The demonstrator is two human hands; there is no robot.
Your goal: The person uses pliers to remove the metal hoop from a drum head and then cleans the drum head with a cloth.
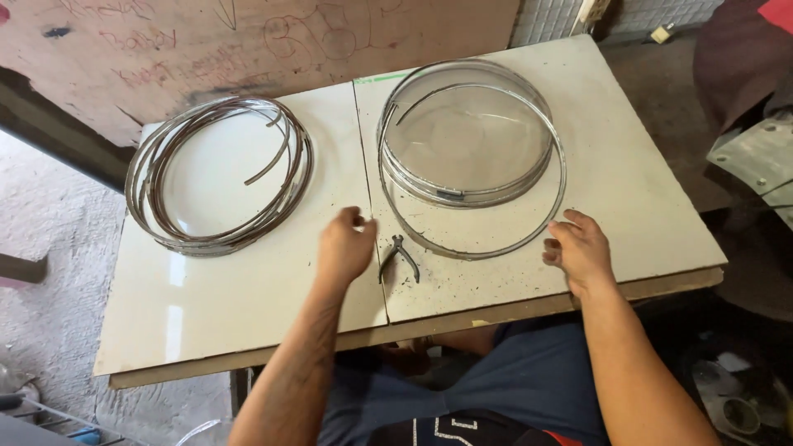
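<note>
A large thin metal hoop lies flat on the right white board, around a stack of shiny metal rings. My right hand rests at the hoop's lower right edge, fingers curled against the wire. My left hand hovers beside the hoop's lower left, fingers bent, holding nothing that I can see. Small pliers lie on the board just right of my left hand, handles spread.
A pile of dark and silver wire rings lies on the left white board. A scribbled brown panel stands behind. Grey metal parts sit at the right. Rough concrete floor lies to the left.
</note>
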